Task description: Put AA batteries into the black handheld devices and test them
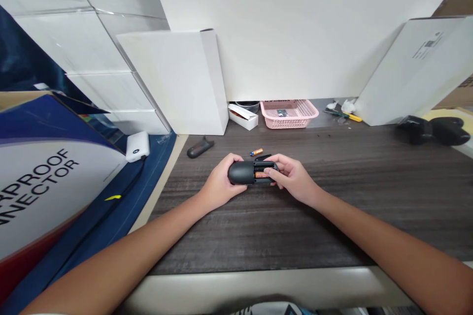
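My left hand (224,175) is closed around the rounded end of a black device (241,173), which looks like a wireless mouse turned over. Its battery compartment is uncovered, and an orange battery (260,174) lies in the lower slot. The thumb of my right hand (291,175) presses on the end of that battery, while its other fingers curl around the device's right end. Just beyond the device, a second orange-and-blue battery (256,152) rests on the table. A small black piece (262,157) is partly hidden behind the device. Farther left lies a dark curved cover (200,147).
At the back stand a pink basket (290,122) and a small white box (243,116). A yellow-handled tool (347,116) lies right of the basket, and a black object (432,130) is at far right. A white cabled device (138,146) sits at left, near large boxes (185,81).
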`<state>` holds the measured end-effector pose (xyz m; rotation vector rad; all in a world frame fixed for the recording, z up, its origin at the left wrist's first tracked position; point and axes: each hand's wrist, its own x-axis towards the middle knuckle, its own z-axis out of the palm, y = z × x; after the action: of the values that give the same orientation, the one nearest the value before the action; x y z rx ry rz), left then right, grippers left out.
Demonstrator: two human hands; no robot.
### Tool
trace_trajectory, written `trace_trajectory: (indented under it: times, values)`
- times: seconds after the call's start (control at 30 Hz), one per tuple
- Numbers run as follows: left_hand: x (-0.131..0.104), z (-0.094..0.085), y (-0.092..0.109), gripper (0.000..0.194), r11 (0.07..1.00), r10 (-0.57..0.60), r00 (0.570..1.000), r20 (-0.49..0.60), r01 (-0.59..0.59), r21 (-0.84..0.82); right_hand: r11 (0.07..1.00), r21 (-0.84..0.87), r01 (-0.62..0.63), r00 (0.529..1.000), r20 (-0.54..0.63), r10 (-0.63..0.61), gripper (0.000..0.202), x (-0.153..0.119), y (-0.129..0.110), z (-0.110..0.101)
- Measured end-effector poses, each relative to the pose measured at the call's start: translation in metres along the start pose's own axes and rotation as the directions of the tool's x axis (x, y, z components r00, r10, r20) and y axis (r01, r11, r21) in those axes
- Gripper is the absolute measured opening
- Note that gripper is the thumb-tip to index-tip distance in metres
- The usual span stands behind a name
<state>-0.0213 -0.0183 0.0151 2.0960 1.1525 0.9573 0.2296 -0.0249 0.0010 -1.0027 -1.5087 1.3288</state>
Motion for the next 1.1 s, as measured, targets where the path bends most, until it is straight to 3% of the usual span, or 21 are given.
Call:
trace_trajectory:
  times: [0.13, 0.2, 0.27, 0.4, 0.47, 0.6, 0.77, 0.87, 0.93, 1.0, 1.1]
  values:
    - [0.004, 0.0, -0.003, 0.044, 0.982, -0.093, 0.996, -0.006, 0.09, -0.165, 0.963, -0.216, 0.159, 0.983, -0.057, -0.175, 0.036, 0.003, -0.002, -0.009]
    - [0.007, -0.001, -0.005, 0.042, 0.953, -0.144, 0.989, -0.038, 0.128, -0.274, 0.897, -0.387, 0.212, 0.956, -0.106, -0.272, 0.037, 0.008, 0.001, -0.016]
    - [0.01, -0.001, -0.007, 0.038, 0.916, -0.207, 0.974, -0.092, 0.161, -0.368, 0.802, -0.547, 0.242, 0.94, -0.072, -0.333, 0.039, 0.015, 0.007, -0.02]
    - [0.013, 0.001, -0.01, 0.034, 0.89, -0.261, 0.951, -0.166, 0.17, -0.424, 0.628, -0.723, 0.288, 0.951, 0.141, -0.273, 0.054, 0.027, 0.017, -0.018]
    - [0.013, 0.001, -0.01, 0.036, 0.891, -0.255, 0.953, -0.161, 0.168, -0.422, 0.566, -0.768, 0.298, 0.949, 0.176, -0.261, 0.056, 0.029, 0.018, -0.016]
    - [0.013, 0.002, -0.008, 0.041, 0.89, -0.266, 0.953, -0.146, 0.184, -0.418, 0.526, -0.817, 0.236, 0.939, 0.053, -0.339, 0.042, 0.029, 0.018, -0.02]
    - [0.013, 0.002, -0.006, 0.042, 0.919, -0.254, 0.956, -0.15, 0.19, -0.344, 0.473, -0.866, 0.165, 0.958, 0.026, -0.285, 0.05, 0.03, 0.026, -0.034]
    - [0.011, 0.002, -0.007, 0.044, 0.943, -0.212, 0.968, -0.135, 0.167, -0.289, 0.402, -0.91, 0.103, 0.961, -0.012, -0.275, 0.04, 0.03, 0.03, -0.042]
    - [0.01, 0.002, -0.007, 0.043, 0.953, -0.188, 0.974, -0.127, 0.149, -0.264, 0.401, -0.913, 0.078, 0.964, -0.034, -0.265, 0.033, 0.03, 0.029, -0.048]
    - [0.009, 0.002, -0.007, 0.041, 0.961, -0.171, 0.978, -0.115, 0.141, -0.237, 0.458, -0.887, 0.067, 0.954, -0.078, -0.291, 0.03, 0.03, 0.024, -0.05]
    - [0.007, 0.002, -0.006, 0.039, 0.973, -0.159, 0.985, -0.073, 0.143, -0.182, 0.576, -0.802, 0.161, 0.882, -0.144, -0.448, 0.03, 0.024, 0.007, -0.044]
